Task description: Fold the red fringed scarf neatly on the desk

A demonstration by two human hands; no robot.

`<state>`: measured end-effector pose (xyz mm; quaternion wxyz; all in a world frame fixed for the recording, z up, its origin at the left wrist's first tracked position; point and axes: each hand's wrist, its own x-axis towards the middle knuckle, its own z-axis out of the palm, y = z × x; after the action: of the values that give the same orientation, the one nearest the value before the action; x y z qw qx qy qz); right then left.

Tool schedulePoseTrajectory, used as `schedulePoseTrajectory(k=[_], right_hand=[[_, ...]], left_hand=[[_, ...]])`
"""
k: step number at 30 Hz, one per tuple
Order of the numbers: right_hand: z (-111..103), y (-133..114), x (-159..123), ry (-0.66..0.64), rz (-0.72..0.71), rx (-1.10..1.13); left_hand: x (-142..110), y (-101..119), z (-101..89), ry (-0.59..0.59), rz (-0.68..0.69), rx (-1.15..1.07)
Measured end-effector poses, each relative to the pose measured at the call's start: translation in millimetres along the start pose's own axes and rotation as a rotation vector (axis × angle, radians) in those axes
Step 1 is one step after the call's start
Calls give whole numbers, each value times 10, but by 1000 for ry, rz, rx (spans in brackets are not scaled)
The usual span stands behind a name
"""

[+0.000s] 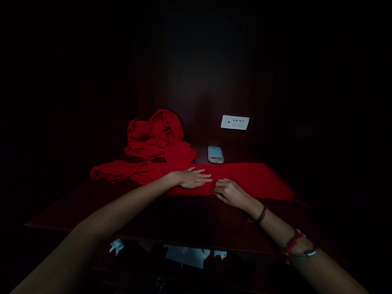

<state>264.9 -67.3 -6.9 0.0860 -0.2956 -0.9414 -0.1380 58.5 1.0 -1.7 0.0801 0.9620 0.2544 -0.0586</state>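
Observation:
A long piece of red cloth [254, 179] lies spread across the dark table, flat on the right and rumpled at its left end. My left hand [192, 178] rests palm down on its middle, fingers spread, with a ring on one finger. Just to the right, my right hand [229, 192] is at the cloth's near edge with its fingers curled in and pressed together. Whether a bit of cloth is pinched under those fingers is hidden. A heap of bunched red cloth [157, 136] sits behind the left part of the flat piece.
A phone [215, 154] with a lit screen lies behind the cloth. On the dark back wall is a white socket panel [234, 122]. The table's front edge [183, 243] runs below my hands, and pale papers [185, 256] show beneath it. The surroundings are very dark.

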Motion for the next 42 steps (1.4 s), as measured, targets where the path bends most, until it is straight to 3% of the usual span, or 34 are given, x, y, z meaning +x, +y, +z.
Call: schedulePoseTrajectory(k=[5,8,12,17,23,28,35,42], right_hand=[[5,-8,2,-7,-17,-14],[23,-11,1,4,-13,1],[50,-3,-2,15,-1,13],[67,15,0,58,61,61],[49,49,4,79,101,106],[8,-65,86,106,80,76],[75,-349,495,153,80,94],[239,-320,579,206,143,200]], left_hand=[[232,-393,-1,39,-99,107],[309,-499,-15,72,-141,129],[162,-313,3,206,-48,49],[-428,79,57,261,98,-19],[-901,139,83,317,-54,58],[-973,25,140,361,-79,84],[-969,-75,132,437,-105,29],[-990,-96,90,466,-139,49]])
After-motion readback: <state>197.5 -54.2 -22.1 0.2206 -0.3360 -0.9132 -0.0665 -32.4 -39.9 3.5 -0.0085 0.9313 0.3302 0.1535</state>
